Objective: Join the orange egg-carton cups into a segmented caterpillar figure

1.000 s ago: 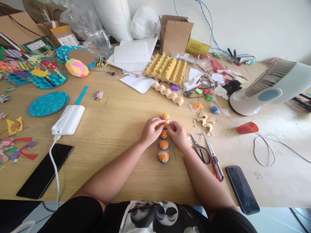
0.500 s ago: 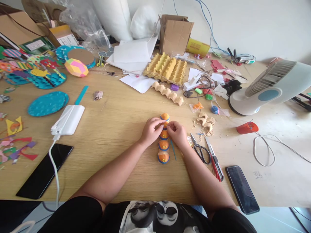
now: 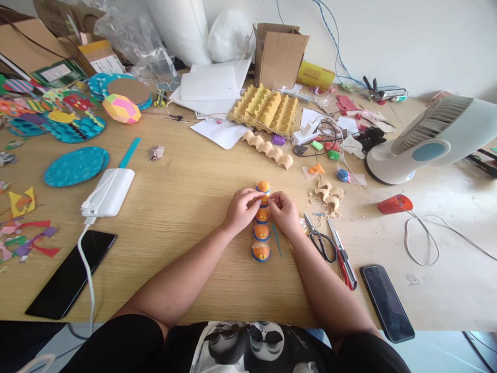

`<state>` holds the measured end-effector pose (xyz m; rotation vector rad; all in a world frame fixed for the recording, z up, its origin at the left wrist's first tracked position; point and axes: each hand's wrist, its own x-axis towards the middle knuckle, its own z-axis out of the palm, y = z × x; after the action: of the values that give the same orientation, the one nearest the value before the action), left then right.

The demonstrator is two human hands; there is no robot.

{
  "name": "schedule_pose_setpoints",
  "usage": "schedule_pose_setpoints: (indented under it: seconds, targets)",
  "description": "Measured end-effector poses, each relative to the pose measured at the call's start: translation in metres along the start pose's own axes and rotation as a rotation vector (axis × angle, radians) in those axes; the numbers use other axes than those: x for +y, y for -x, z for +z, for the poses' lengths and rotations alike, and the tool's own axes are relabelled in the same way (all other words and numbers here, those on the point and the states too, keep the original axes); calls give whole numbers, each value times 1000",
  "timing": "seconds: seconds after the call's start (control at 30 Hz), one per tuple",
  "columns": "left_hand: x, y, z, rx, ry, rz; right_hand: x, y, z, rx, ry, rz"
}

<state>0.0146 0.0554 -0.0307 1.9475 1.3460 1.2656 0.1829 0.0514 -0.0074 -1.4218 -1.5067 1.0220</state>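
Note:
A strip of egg-carton cups (image 3: 261,234), coloured orange with blue rims and small yellow details, lies on the table in front of me, pointing away from my body. My left hand (image 3: 243,208) comes from its left side, with thumb and fingertips on one of the farther cups. From the right, my right hand (image 3: 284,210) has its fingers pinched together at the same cup. Whatever sits between those fingertips is too small to make out. Beside the strip, just below my right hand, lies a thin blue stick (image 3: 277,240).
Scissors (image 3: 323,241), a utility knife (image 3: 344,256) and a phone (image 3: 387,303) lie right of my forearm. Farther back are carton scraps (image 3: 329,196), a yellow egg tray (image 3: 267,110) and a fan (image 3: 423,140). A white power bank (image 3: 112,192) is at left.
My right hand has shifted very slightly at the cup. The left hand and the strip look almost the same.

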Motion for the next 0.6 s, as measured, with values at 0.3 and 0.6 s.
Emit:
schedule_pose_setpoints:
  seconds: [0.3, 0.6]
  targets:
    - [0, 0, 0, 3, 3, -15, 4, 3, -3, -21, 4, -38]
    - [0, 0, 0, 2, 2, -6, 4, 4, -2, -4, 44, -47]
